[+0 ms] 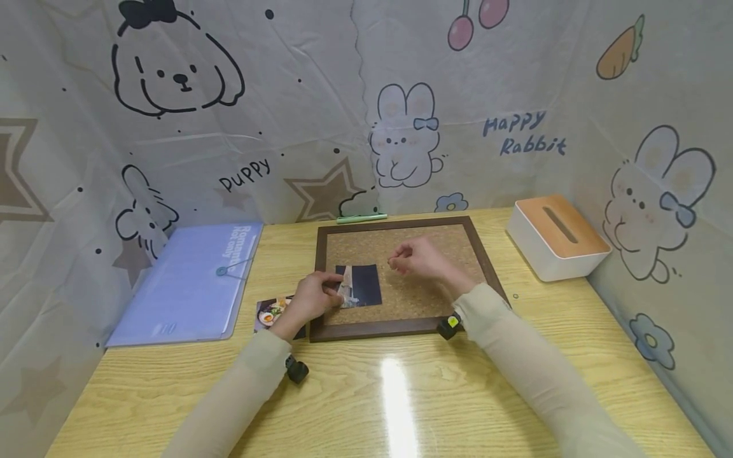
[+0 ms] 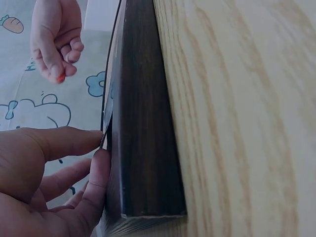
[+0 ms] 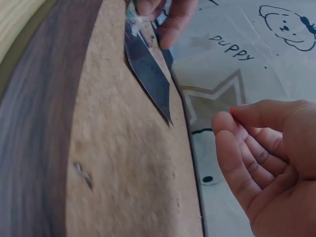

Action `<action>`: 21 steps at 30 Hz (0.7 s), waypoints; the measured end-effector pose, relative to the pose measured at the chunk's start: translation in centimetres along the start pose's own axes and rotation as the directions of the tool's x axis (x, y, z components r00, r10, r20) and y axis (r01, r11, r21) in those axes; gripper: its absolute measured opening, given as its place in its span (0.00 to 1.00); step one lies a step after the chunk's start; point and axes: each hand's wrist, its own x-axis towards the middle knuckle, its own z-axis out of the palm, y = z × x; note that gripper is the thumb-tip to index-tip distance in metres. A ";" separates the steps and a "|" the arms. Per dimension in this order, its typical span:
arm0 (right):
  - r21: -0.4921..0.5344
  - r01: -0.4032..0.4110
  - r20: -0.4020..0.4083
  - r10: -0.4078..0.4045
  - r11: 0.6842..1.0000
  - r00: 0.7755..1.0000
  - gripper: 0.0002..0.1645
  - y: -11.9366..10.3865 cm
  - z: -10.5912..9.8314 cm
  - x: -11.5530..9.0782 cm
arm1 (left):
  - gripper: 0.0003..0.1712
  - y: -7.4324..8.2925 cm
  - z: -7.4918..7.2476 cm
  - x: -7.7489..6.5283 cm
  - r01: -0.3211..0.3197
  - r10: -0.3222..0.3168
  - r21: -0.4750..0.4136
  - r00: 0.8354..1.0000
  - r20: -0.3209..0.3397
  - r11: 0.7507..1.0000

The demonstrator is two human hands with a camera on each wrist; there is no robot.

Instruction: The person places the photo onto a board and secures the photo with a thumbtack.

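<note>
The left hand pinches the left edge of a dark photo between thumb and fingers. That photo lies over the left part of a cork board with a brown wooden frame, its edge slightly lifted in the left wrist view. Above the cork, to the right of the photo, the right hand pinches a small red object between thumb and index fingertip; its shape is mostly hidden. A second photo, showing food, lies on the table left of the board, partly covered by the left hand and forearm.
A blue-violet document folder with a string button lies at the left. Behind the board rests a green pen-like stick. A white tissue box with a wood-look lid stands at the right. Printed curtains surround the wooden table.
</note>
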 end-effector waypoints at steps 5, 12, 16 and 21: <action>-0.044 0.009 0.032 -0.007 0.999 0.999 0.08 0.0 1.3 1.0 | 0.27 0.2 0.1 0.0 -0.002 0.002 0.034 1.000 0.002 0.999; -0.068 -0.011 0.069 0.016 0.998 0.997 0.08 -0.2 2.8 2.3 | 0.26 0.4 0.1 -0.1 -0.002 0.002 0.047 1.000 0.001 0.999; -0.045 -0.032 0.086 0.036 0.998 0.996 0.07 -0.4 3.5 2.8 | 0.26 0.4 0.0 -0.1 -0.007 0.007 0.055 1.000 0.000 0.998; -0.037 -0.024 0.111 0.028 0.999 0.993 0.07 -0.3 4.1 3.6 | 0.26 0.3 0.1 0.0 -0.005 0.005 0.056 1.000 0.003 0.998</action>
